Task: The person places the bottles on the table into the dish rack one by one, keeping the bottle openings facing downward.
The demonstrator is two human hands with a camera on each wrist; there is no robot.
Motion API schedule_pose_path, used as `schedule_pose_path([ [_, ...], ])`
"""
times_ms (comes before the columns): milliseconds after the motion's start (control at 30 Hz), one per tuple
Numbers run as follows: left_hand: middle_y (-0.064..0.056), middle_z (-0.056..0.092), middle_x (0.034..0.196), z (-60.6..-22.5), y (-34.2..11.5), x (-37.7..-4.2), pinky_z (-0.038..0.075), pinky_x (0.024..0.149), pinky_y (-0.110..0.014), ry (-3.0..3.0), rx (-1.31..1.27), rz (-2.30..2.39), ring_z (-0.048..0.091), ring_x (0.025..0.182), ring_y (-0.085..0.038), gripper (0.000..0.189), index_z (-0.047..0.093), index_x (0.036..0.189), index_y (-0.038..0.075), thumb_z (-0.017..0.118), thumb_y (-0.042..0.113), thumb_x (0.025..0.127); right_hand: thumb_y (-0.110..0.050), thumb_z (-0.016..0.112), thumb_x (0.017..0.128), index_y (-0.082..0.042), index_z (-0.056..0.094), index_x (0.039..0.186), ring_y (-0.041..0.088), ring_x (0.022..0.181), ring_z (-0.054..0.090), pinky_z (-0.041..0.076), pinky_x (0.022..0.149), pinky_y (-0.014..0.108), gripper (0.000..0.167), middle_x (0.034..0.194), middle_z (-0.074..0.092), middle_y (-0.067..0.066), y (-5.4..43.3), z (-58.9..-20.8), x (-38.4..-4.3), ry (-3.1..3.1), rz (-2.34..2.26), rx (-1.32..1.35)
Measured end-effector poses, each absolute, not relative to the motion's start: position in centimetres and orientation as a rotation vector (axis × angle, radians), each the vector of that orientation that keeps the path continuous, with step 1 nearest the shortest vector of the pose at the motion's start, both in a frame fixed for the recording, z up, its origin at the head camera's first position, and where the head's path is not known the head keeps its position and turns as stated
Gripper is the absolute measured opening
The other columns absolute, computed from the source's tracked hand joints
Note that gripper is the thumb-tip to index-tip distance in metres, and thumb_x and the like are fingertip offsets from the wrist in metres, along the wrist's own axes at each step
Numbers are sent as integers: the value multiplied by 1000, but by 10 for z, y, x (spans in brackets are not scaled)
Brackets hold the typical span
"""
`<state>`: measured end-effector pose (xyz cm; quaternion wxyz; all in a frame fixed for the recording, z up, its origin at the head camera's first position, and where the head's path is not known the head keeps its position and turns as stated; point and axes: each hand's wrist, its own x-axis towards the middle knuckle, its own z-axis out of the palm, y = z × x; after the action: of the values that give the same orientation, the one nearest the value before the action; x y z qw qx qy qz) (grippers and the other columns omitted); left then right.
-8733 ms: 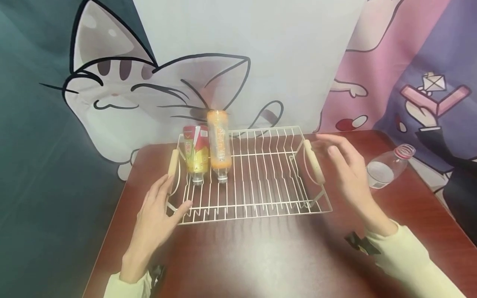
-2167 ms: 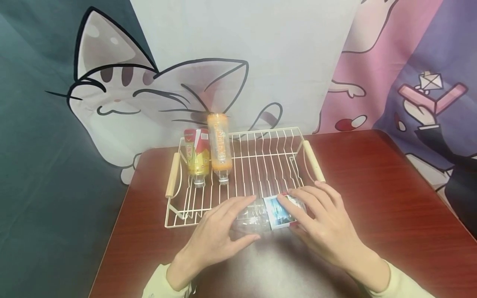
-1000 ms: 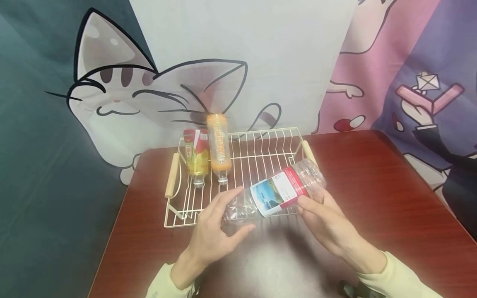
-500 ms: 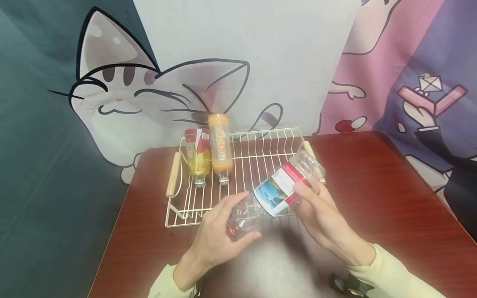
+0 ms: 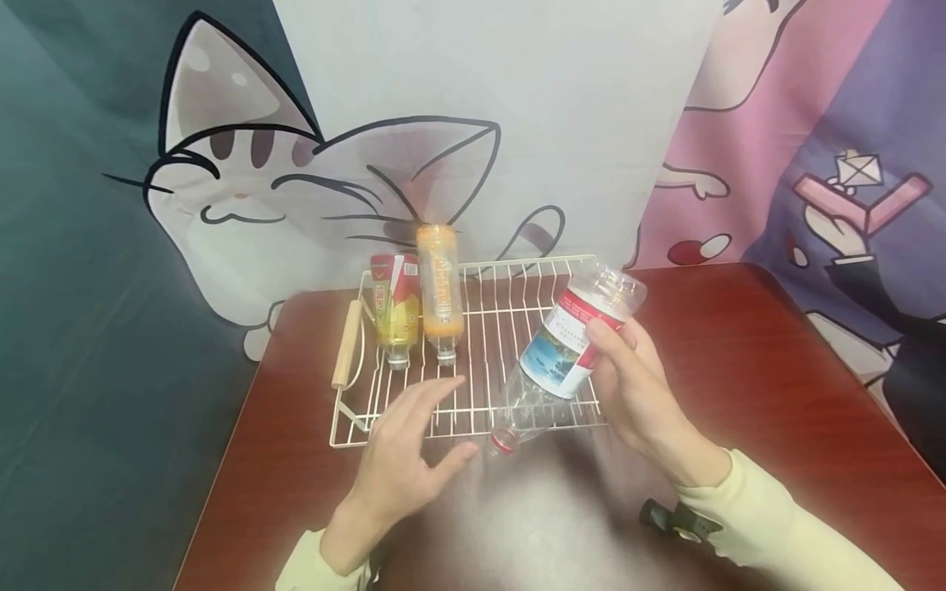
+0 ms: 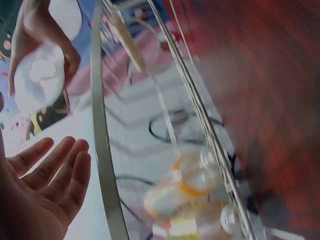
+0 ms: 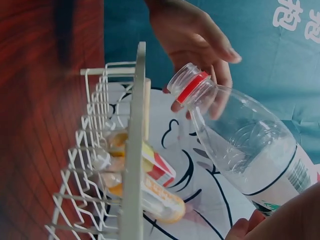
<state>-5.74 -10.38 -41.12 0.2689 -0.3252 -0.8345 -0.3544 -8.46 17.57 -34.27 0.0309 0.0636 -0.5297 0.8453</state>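
Note:
My right hand (image 5: 646, 398) grips a clear plastic bottle (image 5: 557, 357) around its label, near the base. The bottle slants over the right half of a cream wire dish rack (image 7: 134, 150), neck down toward the front left. In the right wrist view its mouth is uncapped, with a red ring below the thread. My left hand (image 5: 402, 455) is held by the rack's front edge, fingers spread and thumb apart, holding nothing, left of the bottle's neck. Two bottles lean neck down in the rack's left end: a yellow-and-red one (image 5: 396, 316) and an orange-banded one (image 5: 440, 283).
The rack's left wooden handle (image 5: 347, 343) stands up beside the yellow-and-red bottle; the right one is hidden behind the held bottle and hand. All this is on a reddish-brown table (image 5: 739, 369). A cloth backdrop with a cartoon cat (image 5: 244, 197) hangs right behind the rack.
The bottle, earlier standing at the table's right, came between both hands over the rack's front. My left hand has since come off its neck and drawn left; my right hand has tilted it steeper.

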Motion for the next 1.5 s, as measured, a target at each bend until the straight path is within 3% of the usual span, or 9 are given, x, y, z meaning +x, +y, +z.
schedule_pose_path([
  [100, -11, 74, 138, -412, -120, -63, 55, 104, -53, -2263, -786, -886, 69, 125, -34, 72, 67, 147, 6, 57, 66, 108, -20, 61, 108, -9, 59, 143, 21, 127, 61, 46, 114, 35, 37, 128, 70, 5, 176, -338, -92, -1629, 2577, 219],
  [433, -22, 52, 164, -416, -170, -67, 31, 124, -66, -2609, -343, -731, 45, 152, -46, 96, 51, 163, 4, 85, 52, 87, -27, 69, 107, -4, 59, 139, 22, 123, 59, 47, 109, 36, 40, 122, 69, 7, 172, -308, -119, -1564, 2511, 334],
  [567, -24, 40, 172, -418, -175, -67, 27, 126, -69, -2724, -269, -695, 35, 158, -48, 107, 42, 168, 0, 85, 58, 89, -27, 71, 107, -4, 61, 137, 22, 124, 58, 46, 111, 35, 39, 123, 69, 7, 167, -293, -126, -1548, 2485, 378],
  [767, -22, 32, 177, -423, -179, -64, 28, 125, -72, -2798, -223, -682, 31, 161, -48, 117, 33, 172, -1, 84, 63, 89, -22, 67, 108, -7, 66, 131, 22, 116, 62, 49, 107, 36, 26, 116, 71, 5, 161, -270, -141, -1608, 2410, 435],
  [933, -20, 29, 178, -423, -180, -63, 35, 119, -77, -2827, -185, -698, 33, 160, -48, 118, 29, 174, 2, 85, 63, 90, -18, 65, 108, -12, 70, 122, 22, 110, 63, 49, 105, 37, 17, 113, 71, 5, 154, -257, -158, -1694, 2318, 434],
  [1067, -19, 29, 179, -421, -180, -64, 41, 113, -79, -2847, -163, -704, 35, 159, -48, 118, 29, 174, 2, 85, 64, 90, -22, 66, 107, -14, 70, 121, 23, 108, 65, 50, 103, 38, 17, 112, 72, 6, 147, -250, -174, -1762, 2250, 436],
  [1367, -18, 26, 181, -415, -183, -64, 39, 116, -79, -2893, -145, -738, 32, 160, -49, 122, 27, 175, 4, 81, 73, 89, -25, 71, 105, -11, 71, 127, 24, 108, 68, 54, 96, 40, 26, 116, 73, 9, 135, -240, -203, -1852, 2214, 434],
  [1500, -17, 25, 181, -416, -183, -66, 39, 116, -78, -2890, -152, -740, 33, 160, -49, 124, 26, 176, 6, 81, 73, 88, -27, 73, 106, -12, 70, 128, 24, 98, 71, 59, 85, 38, 27, 113, 74, 9, 132, -240, -215, -1887, 2191, 391],
])
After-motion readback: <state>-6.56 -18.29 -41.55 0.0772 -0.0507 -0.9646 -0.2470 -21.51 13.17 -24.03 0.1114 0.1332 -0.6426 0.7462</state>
